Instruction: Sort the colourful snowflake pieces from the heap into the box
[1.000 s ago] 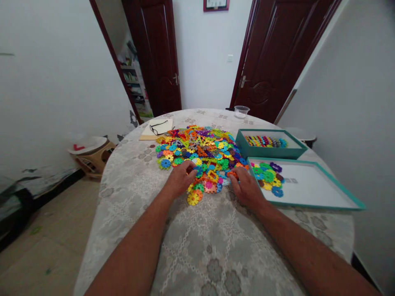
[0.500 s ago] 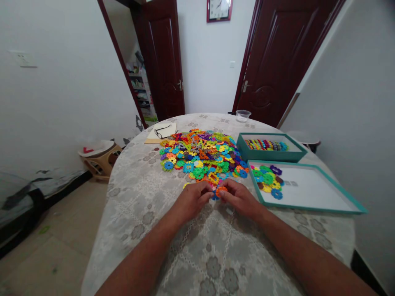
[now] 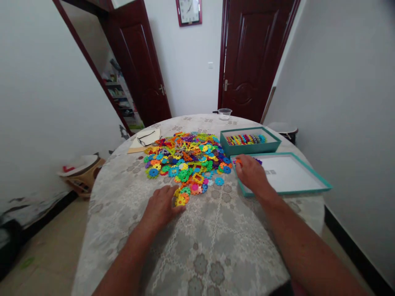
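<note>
My left hand [image 3: 162, 203] rests on the tablecloth with its thumb apart from its fingers, holding nothing. Beside its fingertips lie yellow flower-shaped plastic pieces [image 3: 180, 200], at the near edge of a big heap of colourful interlocking pieces [image 3: 185, 156]. Over the left side of a shallow teal-rimmed lid [image 3: 293, 176] is my right hand [image 3: 251, 172], with its fingers pinched on an orange toothed disc [image 3: 238, 161]. This hand hides most of the pieces inside the lid; a bit of a purple piece [image 3: 258, 161] shows past it.
Behind the lid stands a teal box [image 3: 249, 148] with rows of pieces [image 3: 247, 139]. Eyeglasses [image 3: 142, 142] lie on paper [image 3: 151, 135] at the far left. A clear plastic bowl [image 3: 225, 113] sits at the table's far edge. A light blue disc [image 3: 219, 181] lies apart from the heap.
My hands have parted. The right one has carried the orange disc rightward over the lid, while the left has moved left to the yellow pieces and opened. The view has turned to the right.
</note>
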`<state>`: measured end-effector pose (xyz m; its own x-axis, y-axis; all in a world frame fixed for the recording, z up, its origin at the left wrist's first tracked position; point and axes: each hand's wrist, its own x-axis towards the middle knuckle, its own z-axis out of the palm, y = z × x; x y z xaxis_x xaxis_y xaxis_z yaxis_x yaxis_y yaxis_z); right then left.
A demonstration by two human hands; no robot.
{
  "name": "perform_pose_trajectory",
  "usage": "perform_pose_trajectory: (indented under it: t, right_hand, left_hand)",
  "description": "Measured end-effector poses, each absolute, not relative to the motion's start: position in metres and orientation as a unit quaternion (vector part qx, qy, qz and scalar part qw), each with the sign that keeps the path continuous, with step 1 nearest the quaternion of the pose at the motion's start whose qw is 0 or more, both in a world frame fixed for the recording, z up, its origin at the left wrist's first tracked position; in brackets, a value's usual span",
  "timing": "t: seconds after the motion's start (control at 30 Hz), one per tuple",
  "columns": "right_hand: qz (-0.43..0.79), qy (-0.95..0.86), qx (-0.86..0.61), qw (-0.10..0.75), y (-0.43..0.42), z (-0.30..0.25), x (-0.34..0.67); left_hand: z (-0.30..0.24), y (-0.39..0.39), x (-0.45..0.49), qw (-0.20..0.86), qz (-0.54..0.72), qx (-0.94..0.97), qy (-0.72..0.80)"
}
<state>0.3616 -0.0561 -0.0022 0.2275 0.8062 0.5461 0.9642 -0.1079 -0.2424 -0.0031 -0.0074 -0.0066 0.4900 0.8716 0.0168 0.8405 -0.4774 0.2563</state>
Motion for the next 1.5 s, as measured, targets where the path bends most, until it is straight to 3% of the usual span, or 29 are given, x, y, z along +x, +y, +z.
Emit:
perform_pose_trajectory:
  t: [0.17, 0.3, 0.43, 0.7, 1.27, 1.5]
  right_hand:
    - [-0.19, -0.594, -0.756, 0.201, -0.055, -0.012, 0.383]
    - [-0.231, -0.634, -0.688, 0.267, -0.054, -0.01, 0.365]
    - [-0.171, -0.719, -0.594, 0.317, -0.059, -0.007, 0.319]
    - [-0.04, -0.811, -0.541, 0.221, -0.067, -0.011, 0.267]
    - [-0.015, -0.816, -0.524, 0.245, -0.066, -0.018, 0.274]
    - [0.001, -0.822, -0.507, 0.259, -0.067, -0.021, 0.273]
  left_hand:
    - [0.0, -0.005, 0.0, 0.119, 0.059, 0.866, 0.482]
    - [0.002, -0.001, 0.002, 0.116, 0.046, 0.867, 0.481]
    - [0.001, 0.003, 0.008, 0.118, 0.03, 0.872, 0.474]
    - [-0.009, 0.022, 0.022, 0.134, 0.058, 0.868, 0.475]
    - [-0.017, 0.021, 0.026, 0.186, 0.136, 0.844, 0.484]
    - [-0.021, 0.012, 0.025, 0.23, 0.233, 0.8, 0.502]
